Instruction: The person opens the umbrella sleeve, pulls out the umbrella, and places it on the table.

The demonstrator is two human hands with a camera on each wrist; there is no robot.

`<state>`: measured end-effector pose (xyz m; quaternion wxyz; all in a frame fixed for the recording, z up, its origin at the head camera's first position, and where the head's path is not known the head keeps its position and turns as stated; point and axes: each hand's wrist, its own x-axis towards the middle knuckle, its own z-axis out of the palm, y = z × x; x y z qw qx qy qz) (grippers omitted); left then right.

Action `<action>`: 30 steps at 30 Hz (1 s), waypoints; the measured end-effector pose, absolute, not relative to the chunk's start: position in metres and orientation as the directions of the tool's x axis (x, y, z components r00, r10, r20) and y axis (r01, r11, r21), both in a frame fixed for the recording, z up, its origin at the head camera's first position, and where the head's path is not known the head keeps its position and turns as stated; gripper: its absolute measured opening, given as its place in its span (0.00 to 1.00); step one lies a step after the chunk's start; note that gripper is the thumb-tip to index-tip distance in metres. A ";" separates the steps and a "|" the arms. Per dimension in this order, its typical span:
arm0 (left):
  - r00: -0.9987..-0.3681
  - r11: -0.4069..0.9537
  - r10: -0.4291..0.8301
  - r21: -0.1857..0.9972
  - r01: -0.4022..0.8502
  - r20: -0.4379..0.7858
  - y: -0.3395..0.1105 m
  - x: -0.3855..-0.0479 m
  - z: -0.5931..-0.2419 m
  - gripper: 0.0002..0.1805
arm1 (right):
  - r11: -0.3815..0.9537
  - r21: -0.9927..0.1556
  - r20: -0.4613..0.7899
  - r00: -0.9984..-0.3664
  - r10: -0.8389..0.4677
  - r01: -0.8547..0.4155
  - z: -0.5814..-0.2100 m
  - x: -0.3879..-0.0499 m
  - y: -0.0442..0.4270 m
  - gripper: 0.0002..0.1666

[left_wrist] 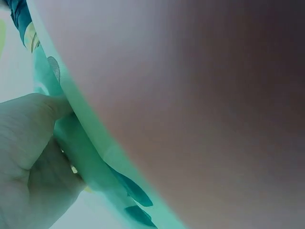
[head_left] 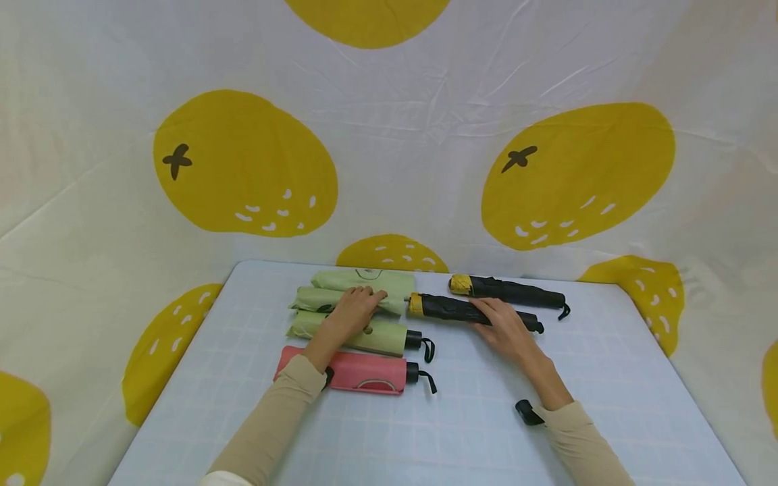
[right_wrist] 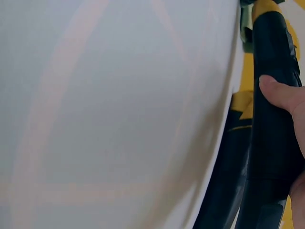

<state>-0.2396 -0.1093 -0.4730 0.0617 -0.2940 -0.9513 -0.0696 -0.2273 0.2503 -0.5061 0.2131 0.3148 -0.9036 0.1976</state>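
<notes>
My left hand (head_left: 352, 312) grips a light green folded umbrella (head_left: 316, 299), the middle one of several green ones at the left. In the left wrist view the thumb and fingers of the hand (left_wrist: 28, 152) lie round the green fabric (left_wrist: 86, 148). My right hand (head_left: 501, 327) holds a black folded umbrella with a yellow end (head_left: 446, 308) near its middle. The right wrist view has the thumb of the hand (right_wrist: 290, 105) lying on the black umbrella (right_wrist: 274, 129). The two held umbrellas lie nearly end to end.
Behind the right hand lies another black and yellow umbrella (head_left: 510, 291). A green umbrella (head_left: 389, 279) lies at the back, another (head_left: 379, 337) nearer, and a pink one (head_left: 371, 373) in front, beside my left forearm. A patterned cloth (head_left: 407, 169) hangs behind the table (head_left: 462, 432).
</notes>
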 end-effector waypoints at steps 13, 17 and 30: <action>-0.813 0.794 0.561 0.177 0.581 0.155 -0.100 -0.244 -0.477 0.21 | 0.735 -0.193 0.542 -0.695 -0.472 -0.650 -0.516 -0.227 0.278 0.33; -0.824 0.794 0.553 0.220 0.567 0.127 -0.097 -0.242 -0.475 0.24 | 0.730 -0.186 0.555 -0.684 -0.474 -0.658 -0.520 -0.229 0.287 0.33; -0.819 0.787 0.550 0.227 0.573 0.160 -0.094 -0.236 -0.470 0.24 | 0.726 -0.253 0.516 -0.724 -0.458 -0.640 -0.519 -0.231 0.312 0.32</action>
